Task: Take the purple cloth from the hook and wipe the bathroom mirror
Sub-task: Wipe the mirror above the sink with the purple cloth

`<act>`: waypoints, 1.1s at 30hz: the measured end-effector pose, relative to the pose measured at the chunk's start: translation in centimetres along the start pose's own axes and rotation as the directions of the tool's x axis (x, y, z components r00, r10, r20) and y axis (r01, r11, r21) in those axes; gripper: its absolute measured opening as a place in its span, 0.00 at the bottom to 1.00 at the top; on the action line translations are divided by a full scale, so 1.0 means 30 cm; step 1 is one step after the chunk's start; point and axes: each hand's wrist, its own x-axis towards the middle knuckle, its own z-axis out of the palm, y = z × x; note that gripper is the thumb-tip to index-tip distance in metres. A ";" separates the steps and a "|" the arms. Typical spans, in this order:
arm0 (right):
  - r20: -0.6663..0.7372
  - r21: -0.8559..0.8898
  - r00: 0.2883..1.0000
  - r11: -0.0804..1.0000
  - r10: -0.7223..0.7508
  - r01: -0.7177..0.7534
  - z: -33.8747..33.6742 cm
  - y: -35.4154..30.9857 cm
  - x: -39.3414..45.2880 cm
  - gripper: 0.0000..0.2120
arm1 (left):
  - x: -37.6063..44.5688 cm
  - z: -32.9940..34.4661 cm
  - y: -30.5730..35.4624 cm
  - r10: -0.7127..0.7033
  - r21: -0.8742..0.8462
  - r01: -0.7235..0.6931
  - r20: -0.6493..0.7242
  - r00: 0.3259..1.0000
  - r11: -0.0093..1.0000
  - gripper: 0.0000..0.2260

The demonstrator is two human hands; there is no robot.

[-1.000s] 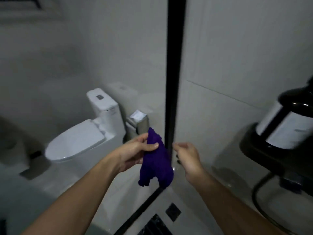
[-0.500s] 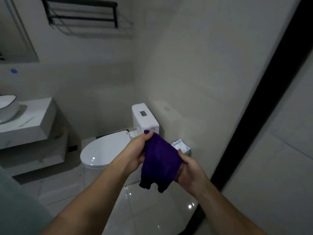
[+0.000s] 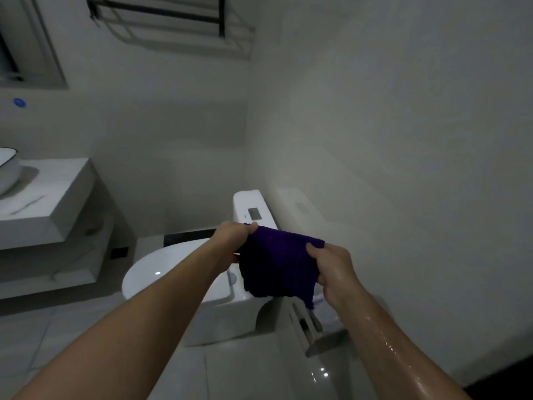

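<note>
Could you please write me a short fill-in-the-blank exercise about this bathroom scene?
1. The purple cloth is held by ____ hands, the left hand and the right hand.
2. Behind the cloth stands a white ____ with its lid down.
3. The black metal towel rack is mounted on the ____.

Missing words: both; toilet; wall

No readable text anywhere in front of me.
The small panel on the toilet tank (image 3: 255,213) beyond my hands is too blurred to make out.
</note>
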 end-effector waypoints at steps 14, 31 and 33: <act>0.490 -0.190 0.857 0.941 -0.158 0.282 0.859 -0.211 0.594 0.21 | 0.403 -0.670 0.153 0.065 -0.131 -0.189 -0.632 0.772 0.973 0.12; 0.838 -0.042 0.359 0.607 -0.412 0.793 2.061 -0.330 0.294 0.07 | 0.253 -1.854 0.226 0.399 0.445 -0.021 -0.781 0.481 0.895 0.05; 0.823 -0.044 0.388 0.633 -0.416 0.773 2.209 -0.334 0.273 0.06 | 0.268 -1.986 0.234 0.411 0.464 -0.008 -0.778 0.475 0.886 0.07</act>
